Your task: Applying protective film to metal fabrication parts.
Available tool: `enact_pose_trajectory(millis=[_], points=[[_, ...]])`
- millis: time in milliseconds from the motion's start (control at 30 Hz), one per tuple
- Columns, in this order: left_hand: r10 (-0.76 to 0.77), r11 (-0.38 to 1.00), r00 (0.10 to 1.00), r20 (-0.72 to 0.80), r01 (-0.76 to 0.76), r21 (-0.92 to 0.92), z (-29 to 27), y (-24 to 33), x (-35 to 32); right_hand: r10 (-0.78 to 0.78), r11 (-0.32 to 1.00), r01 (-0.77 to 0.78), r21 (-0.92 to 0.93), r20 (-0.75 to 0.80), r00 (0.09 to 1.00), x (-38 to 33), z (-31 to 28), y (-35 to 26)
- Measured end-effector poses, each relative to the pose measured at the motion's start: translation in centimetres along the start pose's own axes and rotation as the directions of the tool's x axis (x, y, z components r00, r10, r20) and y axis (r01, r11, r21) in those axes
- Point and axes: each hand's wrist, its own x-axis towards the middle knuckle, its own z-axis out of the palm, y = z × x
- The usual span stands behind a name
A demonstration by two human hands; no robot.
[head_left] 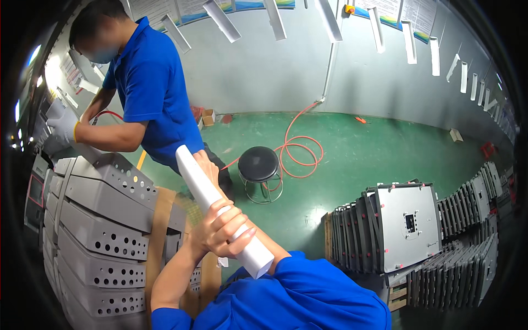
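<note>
Slanting across the middle is a long white channel-shaped part [199, 179], held in both hands. My left hand [224, 228] is wrapped round its lower, nearer half, with the fingers closed over the top. Farther up, my right hand [207, 165] grips the right side near the far end; the part hides some of its fingers. The nearer end of the part tilts down in front of my blue shirt. A small white scrap [222, 262] shows just below my left hand.
Stacked grey perforated housings [104, 242] stand at left beside a co-worker [157, 82] in blue. A black stool [259, 165] and coiled red hose [302, 148] occupy the green floor. Racked grey panels [407, 231] stand at right. White channel parts [275, 19] hang along the wall.
</note>
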Motion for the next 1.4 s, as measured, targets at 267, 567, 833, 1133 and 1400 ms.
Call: enact_pose_trajectory(millis=[267,567,833,1133,1400], points=[[0.046,0.999,0.998,-0.032,-0.047,-0.026,0.7,-0.4,-0.1,-0.116,0.973,0.095,-0.211,-0.088,0.989,-0.2,-0.3,0.7],[0.061,0.997,0.998,-0.006,-0.061,-0.053,1.6,0.0,-2.0,-0.253,0.910,0.126,-0.395,-0.288,0.924,-1.6,1.8,3.0],[0.060,0.994,0.997,-0.053,-0.065,-0.086,1.2,0.4,-2.0,-0.011,0.952,0.019,-0.305,0.027,1.000,-1.4,-1.4,2.1],[-0.147,0.978,0.924,-0.354,0.082,-0.191,-2.6,0.2,-0.6,0.191,0.981,-0.190,-0.029,0.037,0.981,-1.3,-5.1,1.3],[-0.386,0.922,0.693,-0.608,0.262,-0.286,-7.5,0.7,1.2,0.165,0.956,-0.181,0.229,0.088,0.982,-1.2,-10.5,0.0]])
